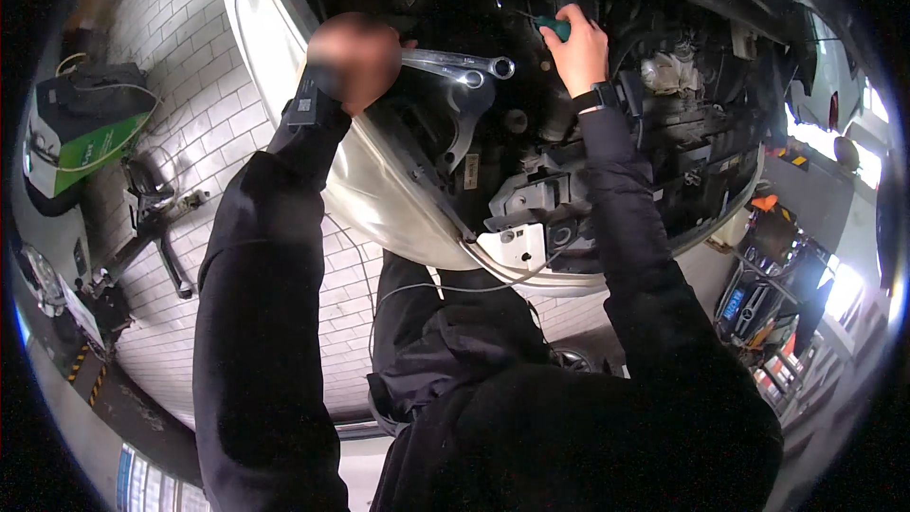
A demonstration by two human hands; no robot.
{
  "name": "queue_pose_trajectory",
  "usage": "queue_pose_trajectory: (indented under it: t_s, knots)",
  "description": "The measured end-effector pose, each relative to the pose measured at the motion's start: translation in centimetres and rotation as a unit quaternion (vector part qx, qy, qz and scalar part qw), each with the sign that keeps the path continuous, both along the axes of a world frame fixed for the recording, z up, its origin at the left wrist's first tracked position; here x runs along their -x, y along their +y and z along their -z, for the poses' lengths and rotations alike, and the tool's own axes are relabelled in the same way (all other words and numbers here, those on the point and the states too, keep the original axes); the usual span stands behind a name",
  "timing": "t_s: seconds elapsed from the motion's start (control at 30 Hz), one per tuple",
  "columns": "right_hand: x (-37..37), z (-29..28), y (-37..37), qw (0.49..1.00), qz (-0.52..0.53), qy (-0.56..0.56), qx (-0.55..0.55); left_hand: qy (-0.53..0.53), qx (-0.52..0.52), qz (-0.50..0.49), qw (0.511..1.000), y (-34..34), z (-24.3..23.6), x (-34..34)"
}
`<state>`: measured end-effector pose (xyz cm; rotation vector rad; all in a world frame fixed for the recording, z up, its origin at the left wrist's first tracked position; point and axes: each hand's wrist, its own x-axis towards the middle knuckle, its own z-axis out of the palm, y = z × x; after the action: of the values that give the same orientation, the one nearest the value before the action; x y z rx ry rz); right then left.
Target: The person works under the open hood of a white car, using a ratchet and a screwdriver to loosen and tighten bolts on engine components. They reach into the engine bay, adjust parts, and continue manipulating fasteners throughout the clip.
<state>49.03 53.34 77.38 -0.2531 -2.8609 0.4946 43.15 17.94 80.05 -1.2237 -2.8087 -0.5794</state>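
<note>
My right hand (580, 55) is closed round the green handle of a screwdriver (553, 27). Its thin shaft points left, deep into the dark engine bay (531, 76). Over the car's front left corner is my left hand (355, 62), badly blurred, so its fingers do not show singly. Two shiny combination wrenches (455, 64) stick out of it to the right, ring ends outermost. Below these, a grey open-end wrench (462, 137) slants downward, and I cannot tell what supports it. Both my sleeves are black, with a dark band at each wrist.
The pale car's headlight and bumper (379, 190) curve between me and the engine bay. A thin cable (455, 288) hangs across the front. Left on the brick-patterned floor stand a green and black box (90, 137) and a metal stand (156, 218). Another car front (754, 299) is at right.
</note>
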Motion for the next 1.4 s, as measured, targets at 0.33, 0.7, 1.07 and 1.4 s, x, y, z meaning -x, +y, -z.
queue_pose_trajectory:
  t_s: [0.33, 0.7, 1.07, 1.4]
  knots:
    - [1.9, 1.6, -0.2, 0.999, -0.031, -0.010, -0.030, 0.024, 0.024, -0.015, 0.999, 0.5, -0.1, -0.1]
    - [3.0, 1.2, 0.2, 0.998, -0.057, -0.013, -0.023, 0.038, 0.010, -0.011, 0.999, 0.4, 0.4, 0.1]
    - [4.2, 3.9, 0.7, 0.997, -0.074, 0.029, 0.017, 0.040, 0.019, -0.003, 0.999, 0.1, 0.4, 0.2]
    - [4.2, 0.9, 0.1, 0.996, -0.001, -0.071, -0.049, 0.031, 0.077, -0.011, 0.996, 0.4, -0.3, 0.0]
